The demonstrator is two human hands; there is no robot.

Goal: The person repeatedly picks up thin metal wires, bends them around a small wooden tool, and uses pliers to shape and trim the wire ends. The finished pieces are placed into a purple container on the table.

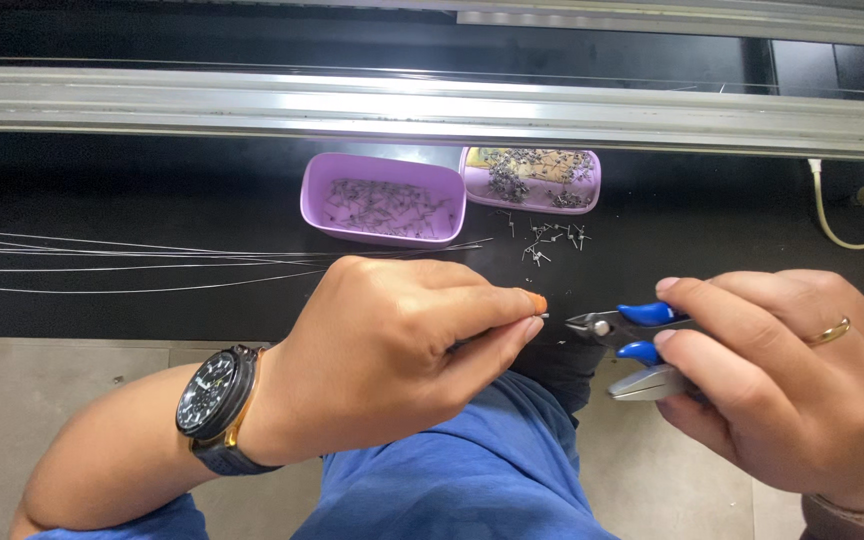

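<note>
1. Left hand (392,350): pinched shut on small orange-tipped metal pin (538,304), above black counter (152,190) edge.
2. Right hand (792,385): closed round blue-handled steel pliers (627,333), nose just beside pin.
3. Behind: two lilac plastic trays (382,198).

two purple trays (383,199), one pair of blue-handled pliers (624,327), one wristwatch (216,395), one ring (828,332).

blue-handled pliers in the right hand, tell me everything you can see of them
The pliers are small, with dark metal jaws, a round pivot and two glossy blue handle grips; a pale grey part shows below the lower grip. They lie roughly level, nose pointing left toward the left hand's fingertips, a small gap between. The jaws look closed or nearly so. The right hand wraps the handles, fingers over both grips. They are held above the black bench's near edge.
</note>
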